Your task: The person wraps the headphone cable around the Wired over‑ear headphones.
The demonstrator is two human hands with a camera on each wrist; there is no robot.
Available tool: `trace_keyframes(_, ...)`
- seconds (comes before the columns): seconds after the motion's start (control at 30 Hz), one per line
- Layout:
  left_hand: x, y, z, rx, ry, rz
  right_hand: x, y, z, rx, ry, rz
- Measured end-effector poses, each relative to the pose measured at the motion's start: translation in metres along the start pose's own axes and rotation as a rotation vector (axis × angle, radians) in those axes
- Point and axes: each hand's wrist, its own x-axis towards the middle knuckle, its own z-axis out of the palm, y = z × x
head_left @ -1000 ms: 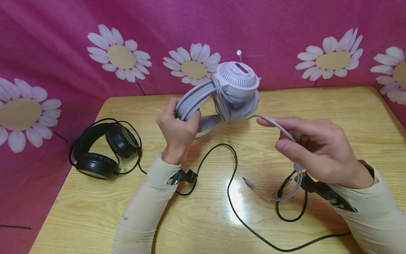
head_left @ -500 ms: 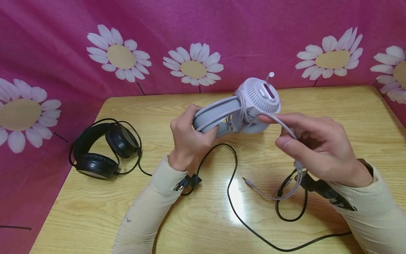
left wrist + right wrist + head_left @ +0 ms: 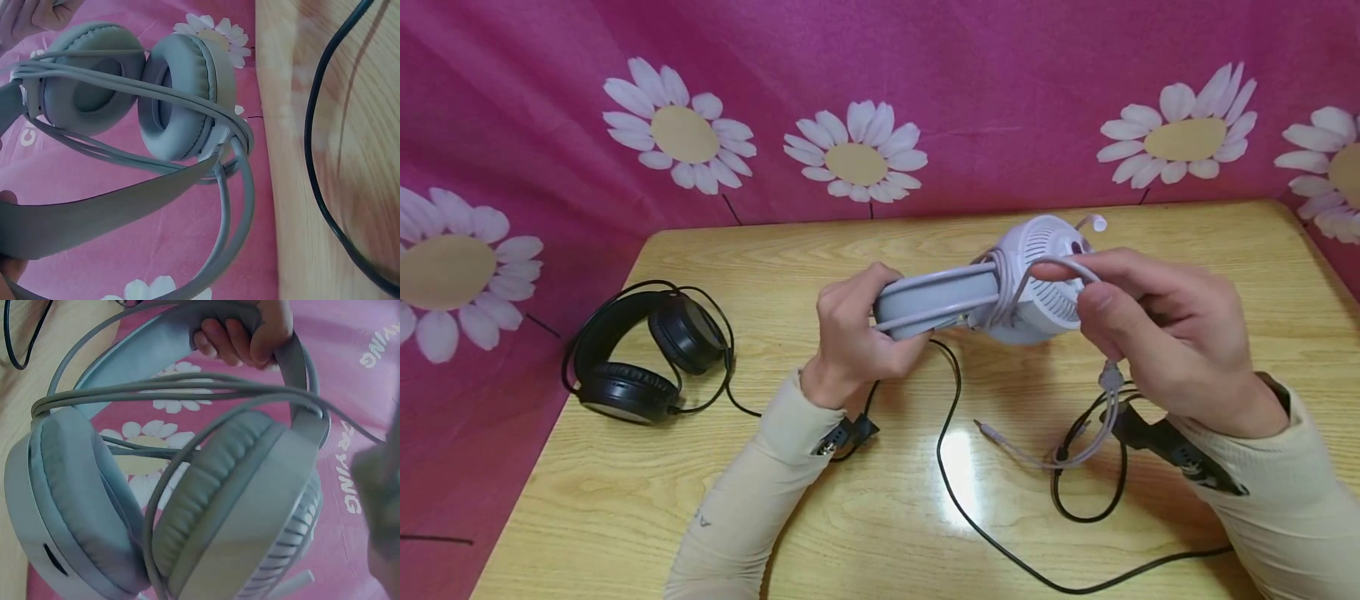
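A white-and-grey headset [image 3: 1041,271] is held above the table, its headband gripped by my left hand [image 3: 868,325]. Several turns of its grey cable [image 3: 137,87] are wound around the frame above the ear cushions [image 3: 181,100], as the left wrist view shows. My right hand [image 3: 1180,333] pinches the cable's loose part between thumb and forefinger, close beside the ear cup. From that hand the cable hangs down past a small splitter [image 3: 1111,379] to a plug [image 3: 988,431] over the table. In the right wrist view the left hand's fingers [image 3: 228,340] curl round the headband.
Black headphones [image 3: 632,392] lie at the table's left side. Their black cable [image 3: 951,475] snakes across the wooden table [image 3: 850,533] and loops below my right hand. A pink cloth [image 3: 1000,83] with daisies hangs behind the table's back edge.
My left hand has moved the headset right and lower, turning it so the ear cup now sits by my right hand. The right hand has shifted slightly up with the cable.
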Motion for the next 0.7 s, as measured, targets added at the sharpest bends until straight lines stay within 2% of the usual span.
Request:
trace_keyframes(0.27, 0.001, -0.002, -0.002, -0.019, -0.011, 0.068, -0.001, -0.005, -0.012, -0.114, 0.011, 0.066)
trace_keyframes(0.4, 0.003, -0.003, -0.004, -0.026, -0.027, 0.092, 0.001, -0.006, -0.018, -0.228, 0.045, 0.012)
trace_keyframes(0.47, 0.004, -0.002, -0.006, -0.027, -0.032, 0.103, 0.002, -0.005, -0.018, -0.345, 0.069, -0.038)
trace_keyframes(0.63, 0.009, 0.001, -0.01, -0.05, -0.061, 0.139, 0.006, -0.001, -0.017, -0.722, 0.128, -0.195)
trace_keyframes(0.7, 0.01, 0.002, -0.011, -0.062, -0.074, 0.156, 0.008, 0.001, -0.017, -0.817, 0.15, -0.243)
